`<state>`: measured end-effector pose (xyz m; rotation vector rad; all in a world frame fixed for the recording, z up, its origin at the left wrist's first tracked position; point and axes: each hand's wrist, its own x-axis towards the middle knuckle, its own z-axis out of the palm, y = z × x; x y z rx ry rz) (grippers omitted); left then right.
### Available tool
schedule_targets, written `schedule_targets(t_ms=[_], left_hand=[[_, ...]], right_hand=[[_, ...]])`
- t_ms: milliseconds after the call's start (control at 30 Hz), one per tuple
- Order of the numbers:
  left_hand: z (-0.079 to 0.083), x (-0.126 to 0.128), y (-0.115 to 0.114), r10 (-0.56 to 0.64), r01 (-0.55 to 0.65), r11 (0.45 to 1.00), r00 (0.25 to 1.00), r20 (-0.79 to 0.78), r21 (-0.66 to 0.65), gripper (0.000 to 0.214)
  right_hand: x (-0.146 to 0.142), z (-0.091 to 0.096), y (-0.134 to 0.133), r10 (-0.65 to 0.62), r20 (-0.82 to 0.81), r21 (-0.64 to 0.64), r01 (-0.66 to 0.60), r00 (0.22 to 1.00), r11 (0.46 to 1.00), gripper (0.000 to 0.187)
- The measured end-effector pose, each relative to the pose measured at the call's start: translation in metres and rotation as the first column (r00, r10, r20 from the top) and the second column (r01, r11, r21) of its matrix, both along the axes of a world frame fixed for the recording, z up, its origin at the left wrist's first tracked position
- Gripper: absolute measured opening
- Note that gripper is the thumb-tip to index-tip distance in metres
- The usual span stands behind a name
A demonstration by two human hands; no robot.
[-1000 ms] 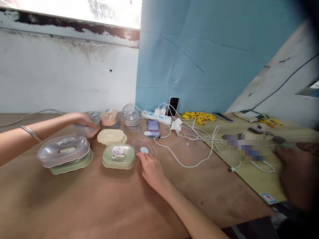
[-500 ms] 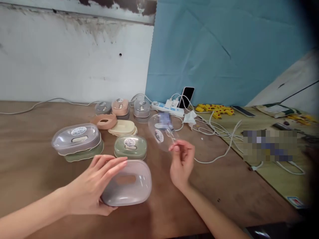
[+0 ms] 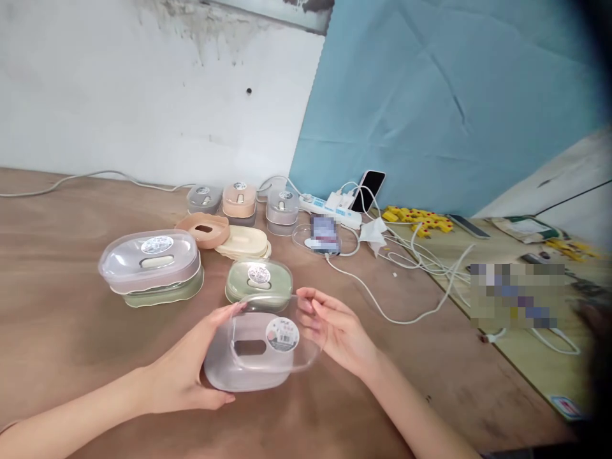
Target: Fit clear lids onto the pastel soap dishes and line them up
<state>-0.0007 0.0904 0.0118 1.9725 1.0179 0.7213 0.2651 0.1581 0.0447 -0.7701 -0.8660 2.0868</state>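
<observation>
My left hand (image 3: 191,363) is closed around the left side of a pale grey plastic soap box (image 3: 248,379), tilted with its slotted inside toward me. In my right hand (image 3: 342,328) is a clear lid (image 3: 310,350) with a round printed label, gripped by its right edge. The lid overlaps the front of the box at a slant; whether they touch I cannot tell. Just behind stands a green lidded soap box (image 3: 261,280). To the left, a lilac lidded soap box (image 3: 148,258) sits stacked on a green one.
Three small lidded boxes, one being peach (image 3: 239,201), line the back. A peach tray (image 3: 203,229) and cream plates (image 3: 243,241) lie before them. At right are a power strip (image 3: 329,210), a phone (image 3: 370,191), tangled white cables (image 3: 363,287) and yellow pieces (image 3: 418,220).
My right hand has brought the clear lid from behind toward the grey box, over its open side. The left hand still holds the box. The view has shifted slightly.
</observation>
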Motion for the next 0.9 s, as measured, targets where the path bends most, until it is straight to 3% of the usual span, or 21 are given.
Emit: schedule_targets(t_ms=[67,133,200,267,433,533,633,733,900], left_hand=[[-0.002,-0.002,0.000,0.006,-0.006,0.999,1.000,0.010,-0.034,0.105],[-0.002,-0.005,0.000,-0.001,0.002,0.999,1.000,0.019,-0.042,0.107],[-0.001,-0.006,0.000,-0.010,0.011,0.999,1.000,0.019,-0.035,0.106],[-0.001,-0.007,0.000,-0.006,0.007,0.999,1.000,0.013,-0.033,0.106],[-0.002,-0.008,-0.001,-0.012,0.013,0.999,1.000,0.024,-0.050,0.106],[-0.002,-0.009,0.000,-0.035,0.036,0.999,0.999,0.023,-0.041,0.102],[-0.002,-0.009,0.001,-0.060,0.060,0.998,0.998,0.024,-0.018,0.097],[-0.001,-0.010,0.003,-0.072,0.073,0.997,0.997,0.030,-0.008,0.095],[0.000,-0.011,0.002,-0.078,0.078,0.997,0.997,0.008,-0.017,0.093]], right_hand=[[-0.003,-0.003,-0.006,0.043,0.112,0.078,-0.052,0.993,0.996,0.029],[-0.005,-0.007,-0.013,0.029,0.301,0.276,-0.116,0.953,0.954,0.037],[-0.008,-0.010,-0.020,-0.051,0.501,0.486,-0.233,0.864,0.842,0.048],[-0.010,-0.012,-0.025,-0.139,0.635,0.595,-0.367,0.760,0.715,0.053],[-0.012,-0.014,-0.024,-0.207,0.769,0.620,-0.626,0.605,0.472,0.057],[-0.011,-0.017,-0.022,-0.176,0.797,0.598,-0.711,0.579,0.369,0.086],[-0.012,-0.021,-0.022,-0.195,0.793,0.608,-0.736,0.577,0.298,0.105],[-0.015,-0.020,-0.025,-0.220,0.786,0.618,-0.745,0.578,0.251,0.098],[-0.016,-0.019,-0.024,-0.207,0.781,0.625,-0.733,0.589,0.269,0.095]])
